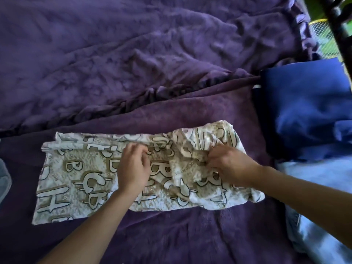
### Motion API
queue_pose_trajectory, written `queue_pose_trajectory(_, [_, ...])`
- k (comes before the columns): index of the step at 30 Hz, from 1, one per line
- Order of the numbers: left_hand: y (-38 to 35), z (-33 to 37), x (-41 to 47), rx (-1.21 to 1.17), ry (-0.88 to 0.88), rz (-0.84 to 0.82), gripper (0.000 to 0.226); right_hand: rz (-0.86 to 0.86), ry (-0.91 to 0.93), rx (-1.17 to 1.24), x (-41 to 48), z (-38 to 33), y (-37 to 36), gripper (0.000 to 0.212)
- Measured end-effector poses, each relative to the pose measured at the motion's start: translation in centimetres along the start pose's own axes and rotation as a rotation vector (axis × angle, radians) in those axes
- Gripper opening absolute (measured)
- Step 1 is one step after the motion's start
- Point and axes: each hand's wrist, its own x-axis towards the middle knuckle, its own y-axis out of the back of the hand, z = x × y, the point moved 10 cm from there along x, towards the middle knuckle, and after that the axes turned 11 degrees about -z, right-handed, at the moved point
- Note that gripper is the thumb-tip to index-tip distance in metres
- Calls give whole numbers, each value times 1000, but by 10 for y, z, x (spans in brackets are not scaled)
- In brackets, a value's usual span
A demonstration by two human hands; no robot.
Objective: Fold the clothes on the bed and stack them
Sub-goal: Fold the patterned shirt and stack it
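Cream-and-tan letter-printed garment (76,178) flat on the purple plush bed (171,235) — right hand (228,164) pinches its bunched end, left hand (133,166) curled on the middle, grip unclear.

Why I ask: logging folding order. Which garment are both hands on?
The beige letter-printed garment: left hand and right hand are both on it; the dark blue garment and jeans lie off to the right.

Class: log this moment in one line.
folding | left hand on printed garment | right hand pinches its bunched end | purple blanket beneath
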Motion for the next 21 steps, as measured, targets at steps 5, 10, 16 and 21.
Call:
queue_pose_trajectory(5, [-20, 70, 8, 146, -274, -30, 62, 343, -256, -33, 2, 16, 67, 33])
queue_pose_trajectory(10, [-42, 107, 39, 198, -315, -148, 75, -42, -437, 48, -5, 43, 10, 86])
queue_pose_trajectory(16, [1, 110, 24, 157, -551, 68, 10, 522, -212, -73, -33, 23, 76, 27])
queue_pose_trajectory(21, [-76, 83, -38, 343, -556, -385, 10, 18, -102, -68, -27, 3, -5, 45])
